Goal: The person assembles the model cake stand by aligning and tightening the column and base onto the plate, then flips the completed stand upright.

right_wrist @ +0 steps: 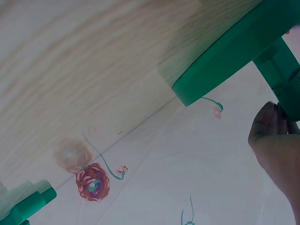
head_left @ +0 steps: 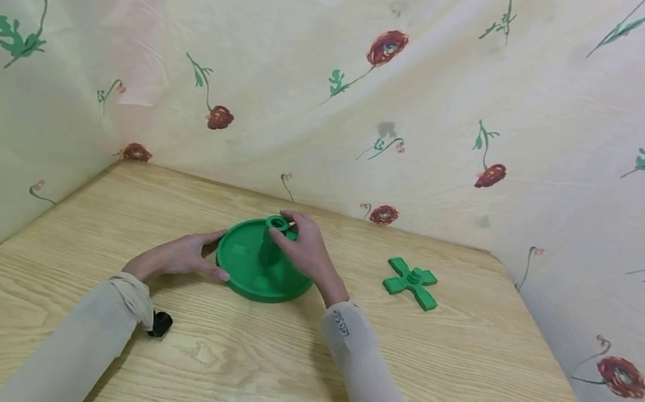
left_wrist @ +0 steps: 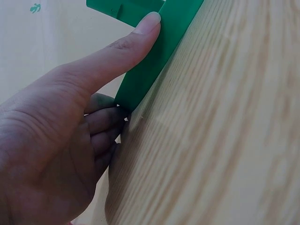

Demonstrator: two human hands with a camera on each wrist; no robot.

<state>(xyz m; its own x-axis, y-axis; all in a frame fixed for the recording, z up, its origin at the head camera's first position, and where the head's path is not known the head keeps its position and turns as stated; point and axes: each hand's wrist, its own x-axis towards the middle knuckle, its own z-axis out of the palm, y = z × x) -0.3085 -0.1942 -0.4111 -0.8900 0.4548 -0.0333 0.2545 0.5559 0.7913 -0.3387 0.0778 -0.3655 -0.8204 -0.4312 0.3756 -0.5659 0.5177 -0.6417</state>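
Note:
A round green plastic base (head_left: pixel 238 259) with a raised rim lies on the wooden table. From its middle stands a green hollow post (head_left: pixel 272 247), its round opening facing up. My left hand (head_left: pixel 185 256) holds the base at its left side, thumb on the near rim and fingers round the far left. In the left wrist view the thumb (left_wrist: pixel 124 54) presses against the outer wall of the rim (left_wrist: pixel 154 65). My right hand (head_left: pixel 309 252) grips the upper part of the post, thumb on the near side and fingers behind. The right wrist view shows its fingers (right_wrist: pixel 265 122) at the post's top end.
To the right of the base lies a green four-armed cross piece (head_left: pixel 413 281) with a short peg on top. A small black object (head_left: pixel 161 324) is beside the left sleeve. Flower-printed cloth (head_left: pixel 291 82) rises behind the table and along both sides.

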